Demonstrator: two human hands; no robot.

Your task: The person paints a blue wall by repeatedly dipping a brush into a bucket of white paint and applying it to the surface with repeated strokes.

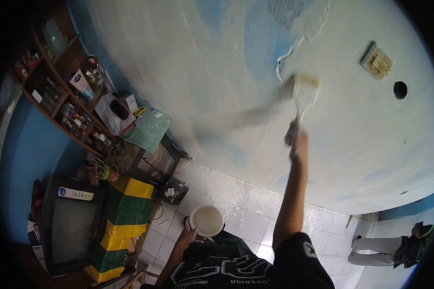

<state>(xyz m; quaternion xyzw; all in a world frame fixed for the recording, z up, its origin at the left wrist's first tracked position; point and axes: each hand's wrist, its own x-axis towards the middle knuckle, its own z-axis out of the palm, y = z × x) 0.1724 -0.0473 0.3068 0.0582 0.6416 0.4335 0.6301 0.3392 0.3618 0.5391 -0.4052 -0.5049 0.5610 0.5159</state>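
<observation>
My right hand [300,144] is raised with its fingers wrapped round the dark handle of a wide paintbrush [305,91]. The brush head, white with a yellowish bristle edge, is up at the wall [217,82], whose pale coat lies patchily over blue. Down by my body, my left hand [189,235] grips the side of a round white tub [207,220] of whitish liquid. A ragged white-edged crack [284,58] runs up the wall just left of the brush.
A light switch [377,61] and a dark round hole [400,90] are on the wall to the right. Wooden shelves [58,91], an old television [72,221] and a green-and-yellow cloth [125,207] stand left. White flakes litter the tiled floor [250,224]. Another person [390,248] is at lower right.
</observation>
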